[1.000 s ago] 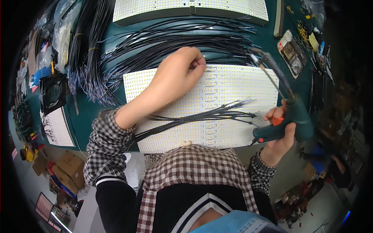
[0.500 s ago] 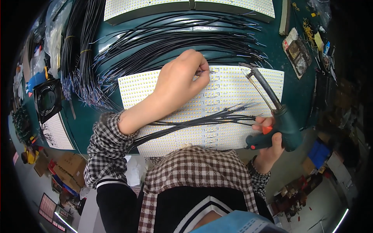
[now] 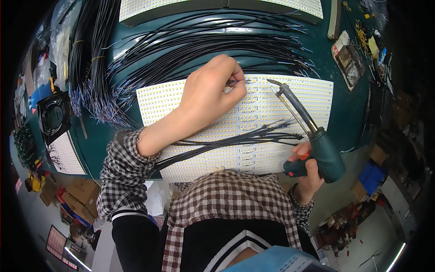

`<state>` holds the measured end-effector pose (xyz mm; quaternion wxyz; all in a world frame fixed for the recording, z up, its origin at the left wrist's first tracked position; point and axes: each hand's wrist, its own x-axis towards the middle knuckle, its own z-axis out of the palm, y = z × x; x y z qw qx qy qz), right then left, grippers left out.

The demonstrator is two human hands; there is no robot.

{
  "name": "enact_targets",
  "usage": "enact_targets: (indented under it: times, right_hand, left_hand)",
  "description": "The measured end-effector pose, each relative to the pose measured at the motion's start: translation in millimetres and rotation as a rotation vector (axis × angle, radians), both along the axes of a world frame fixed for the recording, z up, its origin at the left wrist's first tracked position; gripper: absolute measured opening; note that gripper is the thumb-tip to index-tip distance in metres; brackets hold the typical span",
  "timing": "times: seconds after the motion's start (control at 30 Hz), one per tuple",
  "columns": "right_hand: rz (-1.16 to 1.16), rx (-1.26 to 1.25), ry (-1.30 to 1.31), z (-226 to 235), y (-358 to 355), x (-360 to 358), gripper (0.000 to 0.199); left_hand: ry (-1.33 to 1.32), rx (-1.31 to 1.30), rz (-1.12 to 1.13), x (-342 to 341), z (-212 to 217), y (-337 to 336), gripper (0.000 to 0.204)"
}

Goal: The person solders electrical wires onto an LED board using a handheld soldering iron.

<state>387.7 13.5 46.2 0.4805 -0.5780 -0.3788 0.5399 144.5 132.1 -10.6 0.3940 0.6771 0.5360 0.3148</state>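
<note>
A white LED panel (image 3: 272, 161) dotted with yellowish chips lies in front of me. Over its far half, my left hand (image 3: 210, 86) pinches a thin wire (image 3: 247, 81), whose end rests by the column of solder pads; most of it is hidden behind the fingers. My right hand (image 3: 308, 174) grips a dark green soldering gun (image 3: 328, 156) with an orange trigger. Its tip (image 3: 273, 82) points left over the panel, a short way right of the wire end, apart from it. Several black cables (image 3: 226, 143) with stripped ends lie across the panel's near half.
Beyond the panel, loose black cables (image 3: 195, 45) spread over the green table, with tied bundles (image 3: 97, 59) at left. More LED panels (image 3: 176, 7) stand at the back. A dirty solder tray (image 3: 349, 61) is at far right, a black fan (image 3: 53, 117) at far left.
My right hand has brought the soldering gun a little to the left, its tip nearer the wire end. The left hand keeps its pinch almost in place.
</note>
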Motion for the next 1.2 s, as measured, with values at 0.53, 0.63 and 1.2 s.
enact_targets:
  times: [0.53,0.63,1.2]
  right_hand:
    - [0.131,-0.065,-0.058,-0.8,-0.8,-6.4,0.014]
    - [0.126,-0.077,-0.073,-1.7,-0.2,-7.6,0.015]
    - [0.149,-0.113,-0.14,-7.2,-3.4,-2.8,0.021]
  left_hand:
    - [0.008,0.009,-0.005,-0.6,-0.2,-0.3,0.011]
    - [0.01,0.007,-0.007,0.0,-0.1,0.8,0.012]
    - [0.008,0.022,-0.01,-0.3,-1.9,0.5,0.013]
